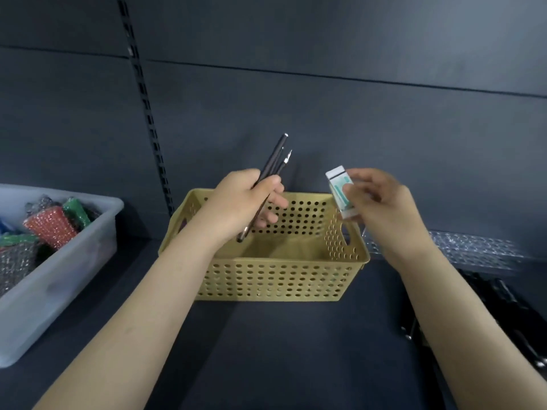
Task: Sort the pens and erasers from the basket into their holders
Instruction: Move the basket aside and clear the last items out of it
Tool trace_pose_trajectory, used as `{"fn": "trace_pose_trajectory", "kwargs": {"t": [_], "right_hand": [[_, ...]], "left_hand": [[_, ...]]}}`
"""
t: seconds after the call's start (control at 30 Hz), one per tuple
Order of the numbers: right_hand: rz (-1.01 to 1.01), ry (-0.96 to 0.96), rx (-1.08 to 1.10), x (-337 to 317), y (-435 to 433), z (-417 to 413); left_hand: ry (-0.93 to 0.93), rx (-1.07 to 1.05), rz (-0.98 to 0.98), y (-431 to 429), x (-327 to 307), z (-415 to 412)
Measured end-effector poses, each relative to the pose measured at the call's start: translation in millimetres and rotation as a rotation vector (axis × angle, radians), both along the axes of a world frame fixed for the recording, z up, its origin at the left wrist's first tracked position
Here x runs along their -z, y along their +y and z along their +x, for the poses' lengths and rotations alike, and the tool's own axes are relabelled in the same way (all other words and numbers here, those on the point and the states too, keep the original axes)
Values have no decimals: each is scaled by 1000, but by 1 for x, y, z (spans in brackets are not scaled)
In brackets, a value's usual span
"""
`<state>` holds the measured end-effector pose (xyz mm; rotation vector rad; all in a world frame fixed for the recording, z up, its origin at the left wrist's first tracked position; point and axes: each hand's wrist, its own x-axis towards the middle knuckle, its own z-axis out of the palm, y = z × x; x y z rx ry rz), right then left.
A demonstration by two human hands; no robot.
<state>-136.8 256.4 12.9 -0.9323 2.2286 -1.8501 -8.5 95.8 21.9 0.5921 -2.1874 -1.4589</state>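
Removal is judged complete: nothing is seen inside the yellow perforated plastic basket (266, 279). Above it, slim dark pens (275, 161) are gripped by the curled left hand (236, 202); a white, green-sleeved eraser block (336, 179) is pinched by the right hand (384, 202). Holder placement is outstanding.

A shop shelf bay — dark back panels (340, 119), a slotted upright strip (147, 113), a grey bin (50, 294) of bubble-wrapped goods (50, 227).

Two bare forearms shown nearly to the elbows, bare left hand (239, 202), bare right hand (381, 202)
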Motion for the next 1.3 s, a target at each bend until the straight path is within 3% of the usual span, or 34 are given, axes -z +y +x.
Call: {"fn": "trace_pose_trajectory", "kwargs": {"t": [0.2,0.37,0.57,0.67,0.9,1.2,1.3], "right_hand": [[-295,-88,145,-21,57,-22],[-335,-107,244,-23,136,-52],[-181,-177,342,17,240,-96],[-102,-230,390,45,287,-118],[-27,-307,411,85,364,-148],[35,-253,436,105,414,-165],[91,-148,503,106,434,-170]], "left_hand": [[170,97,183,63,-30,-39],[39,191,180,142,-25,-92],[-167,206,190,251,26,-146],[-241,205,35,297,53,-165],[-490,-43,-651,361,97,-205],[-664,-205,-899,376,112,-218],[-609,-241,-978,386,106,-221]]}}
